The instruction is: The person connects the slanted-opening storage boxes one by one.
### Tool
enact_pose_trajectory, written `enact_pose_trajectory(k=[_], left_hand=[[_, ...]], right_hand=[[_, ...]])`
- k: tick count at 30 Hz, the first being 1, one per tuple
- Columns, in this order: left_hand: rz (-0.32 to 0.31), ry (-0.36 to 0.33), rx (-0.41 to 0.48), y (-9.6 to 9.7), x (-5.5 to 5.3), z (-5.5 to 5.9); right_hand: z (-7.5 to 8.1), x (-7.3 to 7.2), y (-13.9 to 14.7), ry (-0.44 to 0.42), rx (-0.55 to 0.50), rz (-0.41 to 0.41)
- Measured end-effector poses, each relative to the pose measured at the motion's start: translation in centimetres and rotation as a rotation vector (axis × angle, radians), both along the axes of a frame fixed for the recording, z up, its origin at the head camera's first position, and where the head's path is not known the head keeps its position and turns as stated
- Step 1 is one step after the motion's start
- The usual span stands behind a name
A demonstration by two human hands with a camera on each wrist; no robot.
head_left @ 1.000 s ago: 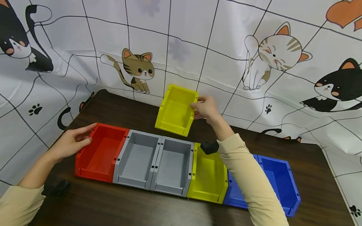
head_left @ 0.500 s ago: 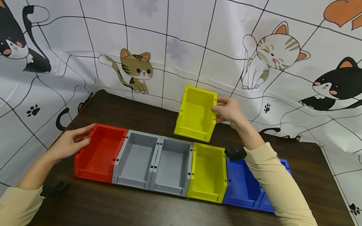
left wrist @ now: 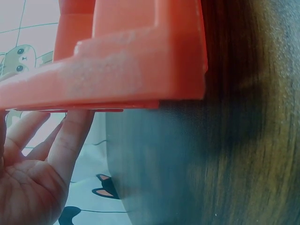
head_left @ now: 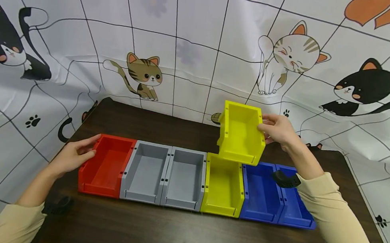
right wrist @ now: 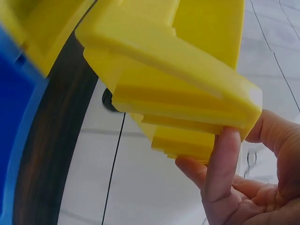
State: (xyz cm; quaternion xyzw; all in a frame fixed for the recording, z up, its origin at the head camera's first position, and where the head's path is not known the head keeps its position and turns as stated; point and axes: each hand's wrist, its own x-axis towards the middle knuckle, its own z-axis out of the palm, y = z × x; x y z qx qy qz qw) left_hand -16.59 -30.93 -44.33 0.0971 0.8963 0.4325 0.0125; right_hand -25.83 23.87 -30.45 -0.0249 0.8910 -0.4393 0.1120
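Note:
My right hand (head_left: 279, 129) grips a yellow storage bin (head_left: 242, 133) by its right side wall, thumb over the rim and fingers along the outside. The bin is raised and tilted with its open front towards me. Its lower edge overlaps the back of a second yellow bin (head_left: 224, 189) in the head view. From the right wrist view, the stepped outside of the held bin (right wrist: 164, 110) shows above the fingers. Far left, my left hand (head_left: 71, 157) rests with extended fingers against the outer left wall of a red bin (head_left: 106, 167).
Between the red and yellow bins stand two grey bins (head_left: 146, 172), side by side. Two blue bins (head_left: 262, 197) end the row on the right, one partly behind my wrist strap (head_left: 286, 180). Behind the dark wooden table (head_left: 167, 234) hangs a cat-print sheet (head_left: 198, 29).
My right hand has carried the yellow bin to the right, from behind the grey bins to above the back of the second yellow bin. My left hand stays at the red bin.

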Motion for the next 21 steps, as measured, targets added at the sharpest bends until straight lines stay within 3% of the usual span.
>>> enact_pose_trajectory(k=[21], left_hand=[[-0.020, 0.031, 0.033, 0.0, -0.1, -0.2]], right_hand=[[-1.0, 4.2, 11.0, 0.001, 0.091, -0.006]])
